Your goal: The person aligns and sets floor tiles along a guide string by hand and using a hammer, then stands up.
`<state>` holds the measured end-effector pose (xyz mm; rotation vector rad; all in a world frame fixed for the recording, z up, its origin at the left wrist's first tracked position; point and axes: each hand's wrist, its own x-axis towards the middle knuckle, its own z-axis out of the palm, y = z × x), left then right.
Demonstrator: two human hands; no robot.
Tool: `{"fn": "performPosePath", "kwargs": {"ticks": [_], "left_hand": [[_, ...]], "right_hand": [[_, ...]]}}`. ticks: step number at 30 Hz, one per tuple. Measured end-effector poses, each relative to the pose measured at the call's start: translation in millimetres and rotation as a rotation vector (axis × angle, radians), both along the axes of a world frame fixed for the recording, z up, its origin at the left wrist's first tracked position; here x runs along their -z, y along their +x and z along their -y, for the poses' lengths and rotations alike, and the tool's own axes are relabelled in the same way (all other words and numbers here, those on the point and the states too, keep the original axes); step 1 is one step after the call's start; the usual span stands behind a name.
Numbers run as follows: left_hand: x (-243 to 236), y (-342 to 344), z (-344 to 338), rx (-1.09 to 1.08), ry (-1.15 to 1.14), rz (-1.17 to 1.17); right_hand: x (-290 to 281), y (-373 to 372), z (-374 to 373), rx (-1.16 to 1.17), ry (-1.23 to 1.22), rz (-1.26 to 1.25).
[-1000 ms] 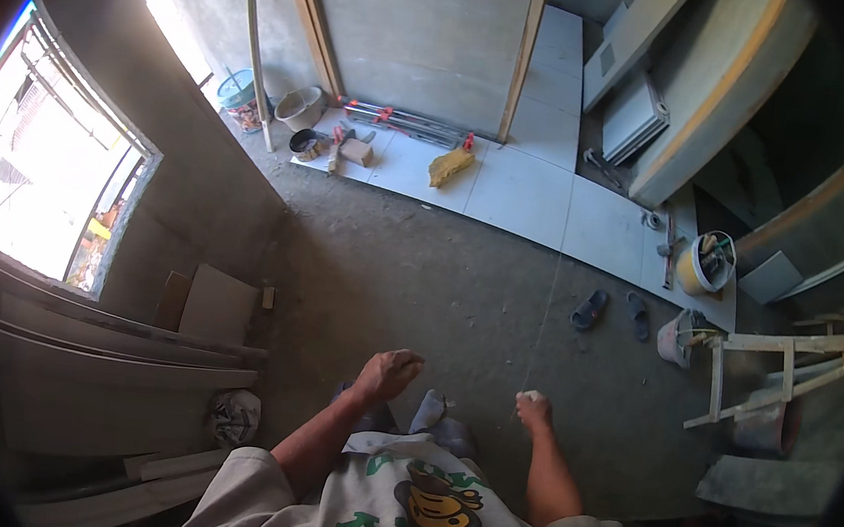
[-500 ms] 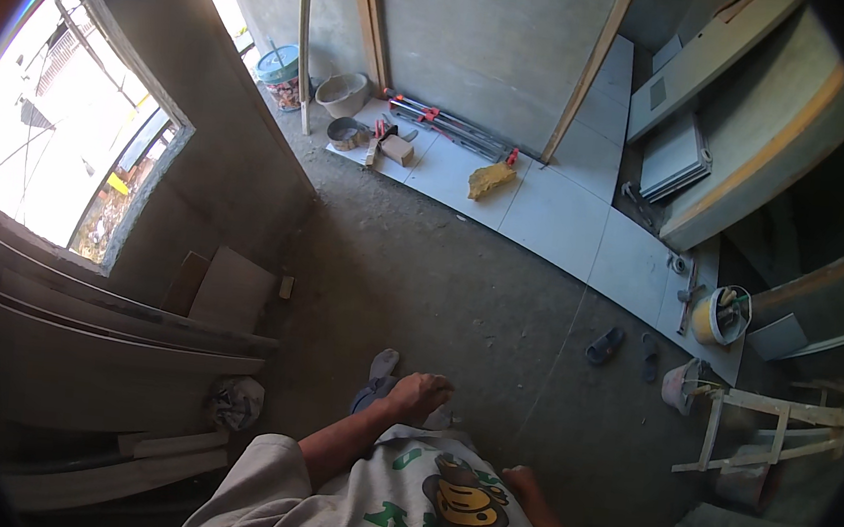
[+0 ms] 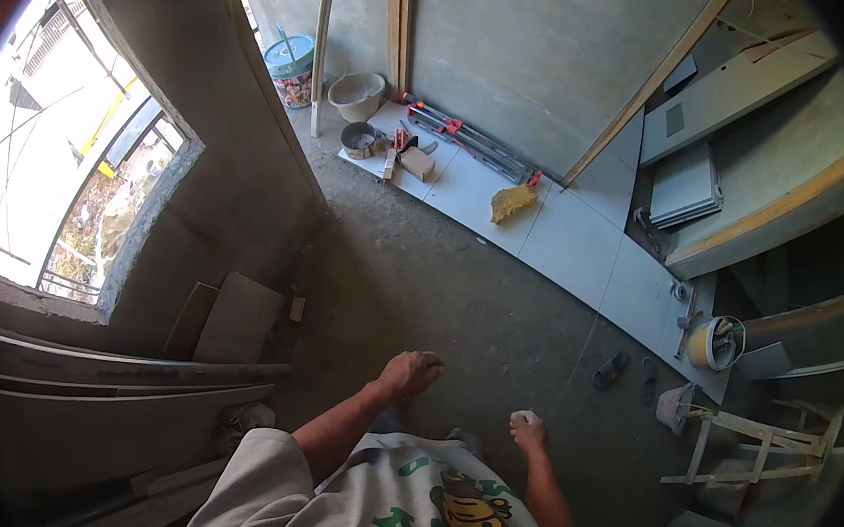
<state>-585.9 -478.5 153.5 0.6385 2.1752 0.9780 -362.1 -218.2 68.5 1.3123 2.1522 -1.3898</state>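
My left hand hangs in front of my body over the bare grey floor, its fingers loosely curled in. No object shows in it. To its right, my right hand is also held low, fingers bent toward the palm, with nothing visible in it. Both hands are apart from everything around. Ahead lies a strip of white floor tiles. On it rest a crumpled yellow piece, a long manual tile cutter by the wall, a small box and a dark round pan.
A grey basin and a lidded bucket stand at the far left. Panels lean under the window at left. At right are sandals, a tool bucket, a small pail and a wooden stand.
My right hand has swung forward, out from beside my shirt. My left hand has shifted slightly forward. The view has turned a little, so the tiles and tools sit farther right and lower.
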Motion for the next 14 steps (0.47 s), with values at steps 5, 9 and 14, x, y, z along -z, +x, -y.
{"fn": "performPosePath", "kwargs": {"ticks": [5,9,14], "left_hand": [[-15.2,-56.0,45.0,-0.13,0.004,0.026],[-15.5,-85.1,81.3,-0.298,0.001,0.085],[-16.1,-122.6,74.9,-0.484,-0.064,0.299]], "right_hand": [[18.8,-54.6,28.0,-0.183,-0.026,0.167],[51.6,-65.3,15.8,-0.221,-0.011,0.284],[70.5,-105.2,-12.7,-0.094,-0.08,0.356]]}}
